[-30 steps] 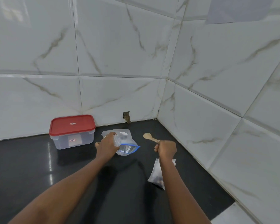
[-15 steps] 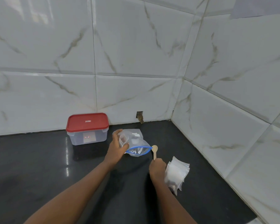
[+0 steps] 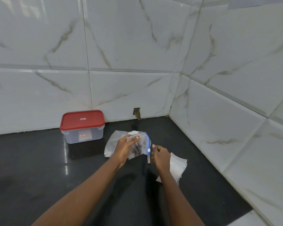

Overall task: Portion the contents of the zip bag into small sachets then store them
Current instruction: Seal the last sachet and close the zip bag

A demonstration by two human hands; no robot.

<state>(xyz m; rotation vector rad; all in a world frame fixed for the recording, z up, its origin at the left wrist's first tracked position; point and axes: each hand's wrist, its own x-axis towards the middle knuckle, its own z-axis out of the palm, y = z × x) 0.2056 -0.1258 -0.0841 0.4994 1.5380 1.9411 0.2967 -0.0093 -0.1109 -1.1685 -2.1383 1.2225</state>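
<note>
Over in the corner of the black counter (image 3: 39,168), seen from the head camera (the only view), the zip bag (image 3: 112,144) is up off the surface in the left hand (image 3: 125,150). The fingers are wrapped round it and the thumb pinches down near the top. There's something pale under the thumb that might be a sachet, but I honestly can't tell. The bag is turned so its blue zip edge (image 3: 147,142) faces right, I'd guess so that the mouth points straight at the other hand. You can see the dark contents (image 3: 137,148) bunched up inside.

The right hand (image 3: 160,154) is right beside that edge, with its fingers curled on the handle of a wooden spoon (image 3: 148,158). The handle pokes down below the zip and the bowl end is hidden, so it's probably inside the bag or right at the mouth. It looks like the scooping step to me.

A stack of empty sachets (image 3: 178,165) lies just beside the right wrist, an easy grab for whichever hand frees up. The clear container (image 3: 82,135) with the red lid (image 3: 82,119) sits against the wall, well apart on the left and closed. I'm guessing that's where the filled ones get stored.
</note>
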